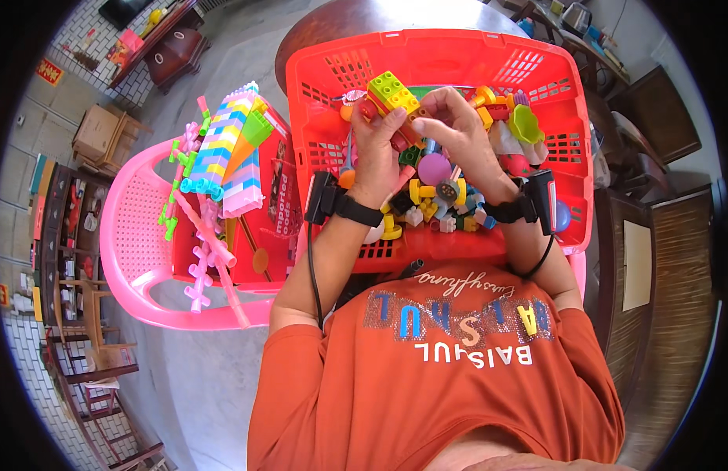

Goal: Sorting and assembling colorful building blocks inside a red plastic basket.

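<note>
Over the red plastic basket (pixel 438 41), my left hand (pixel 373 153) is closed around a short stack of yellow-green building blocks (pixel 392 90) with studs on top. My right hand (pixel 464 133) presses its curled fingers and thumb against the right end of the same blocks; its fingertips partly hide what lies there. Loose toys fill the basket below. Among them are a purple ball (pixel 434 169), a lime-green cup-shaped piece (pixel 525 124) and a red strawberry-like toy (pixel 516 164). Black straps with small devices sit on both wrists.
Left of the basket, a pink plastic chair (pixel 125 212) stands beside a red box (pixel 282 180) bearing striped pastel block builds (pixel 223 145) and pink and green connector sticks (pixel 203 271). A dark round table (pixel 317 35) is behind the basket. Wooden shelves (pixel 74 228) line the far left.
</note>
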The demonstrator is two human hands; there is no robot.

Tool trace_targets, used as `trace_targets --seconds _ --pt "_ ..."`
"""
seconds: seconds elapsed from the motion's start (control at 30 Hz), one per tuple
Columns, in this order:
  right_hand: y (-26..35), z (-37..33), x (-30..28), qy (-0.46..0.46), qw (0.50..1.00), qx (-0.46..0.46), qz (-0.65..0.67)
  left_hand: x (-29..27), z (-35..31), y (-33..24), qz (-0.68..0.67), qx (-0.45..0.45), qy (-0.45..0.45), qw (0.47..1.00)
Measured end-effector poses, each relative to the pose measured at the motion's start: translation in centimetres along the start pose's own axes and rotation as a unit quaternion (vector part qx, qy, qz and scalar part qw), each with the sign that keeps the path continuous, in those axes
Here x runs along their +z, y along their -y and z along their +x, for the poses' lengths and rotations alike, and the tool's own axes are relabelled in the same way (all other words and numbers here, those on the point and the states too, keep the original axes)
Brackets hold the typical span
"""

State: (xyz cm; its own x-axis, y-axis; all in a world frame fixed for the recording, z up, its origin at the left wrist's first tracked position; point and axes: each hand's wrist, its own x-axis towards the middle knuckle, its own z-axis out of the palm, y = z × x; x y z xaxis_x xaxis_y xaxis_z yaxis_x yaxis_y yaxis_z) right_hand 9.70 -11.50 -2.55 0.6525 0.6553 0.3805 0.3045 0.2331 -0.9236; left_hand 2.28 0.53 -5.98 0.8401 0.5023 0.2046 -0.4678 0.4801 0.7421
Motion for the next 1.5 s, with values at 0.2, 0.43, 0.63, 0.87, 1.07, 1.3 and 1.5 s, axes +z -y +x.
trace_targets --seconds 0.2,0.43,0.63,0.87,1.07,1.3,1.5 --pt "0.4 -0.2 -0.6 -0.048 0.996 0.072 0.015 0.3 0.2 0.3 -0.049 0.007 0.001 0.999" --pt "0.7 -0.6 -1.2 0.004 0.994 0.101 0.029 0.2 0.2 0.5 -0.060 0.030 0.009 0.998" --pt "-0.8 -0.3 -1.7 0.048 0.975 0.126 0.175 1.2 -0.3 -0.4 -0.019 0.051 0.019 0.998" --pt "-1.8 -0.2 -1.7 0.021 0.974 0.118 0.190 1.2 -0.4 -0.3 0.115 0.057 0.039 0.991" --pt "-1.0 -0.5 -2.0 0.063 0.970 0.120 0.201 1.5 -0.3 -1.3 0.147 0.045 0.067 0.986" --pt "-0.6 -0.5 -1.8 0.049 0.986 0.101 0.124 1.4 -0.2 -1.3 0.100 0.037 0.066 0.992" --pt "-1.8 -0.4 -1.5 0.062 0.977 0.061 0.194 0.3 0.5 -0.7 0.117 0.035 0.083 0.989"
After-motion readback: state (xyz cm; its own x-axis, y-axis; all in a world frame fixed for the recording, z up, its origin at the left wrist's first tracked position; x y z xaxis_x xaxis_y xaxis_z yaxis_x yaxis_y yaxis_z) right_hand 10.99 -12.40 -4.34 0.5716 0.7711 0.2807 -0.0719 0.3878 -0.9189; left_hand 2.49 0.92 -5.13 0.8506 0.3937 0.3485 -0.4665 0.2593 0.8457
